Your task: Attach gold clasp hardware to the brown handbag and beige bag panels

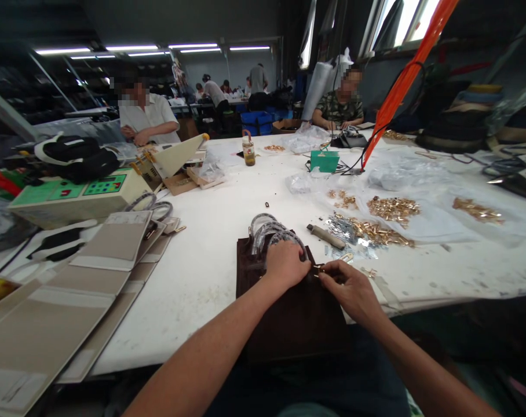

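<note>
A dark brown bag [289,318] lies on the white table [215,231] in front of me, its plastic-wrapped handles [267,229] pointing away. My left hand [284,263] is closed and presses down on the bag's top edge beside the handles. My right hand [350,286] pinches a small gold metal fitting [319,269] at the bag's right top edge, fingers closed on it. A metal hand tool [326,236] lies just beyond the bag.
Piles of gold hardware [391,208] on plastic sheets lie to the right. Beige bag panels [72,301] are stacked at left beside a cream machine [72,197]. A jar [248,150] and green box [324,160] stand farther back. Two people sit across the table.
</note>
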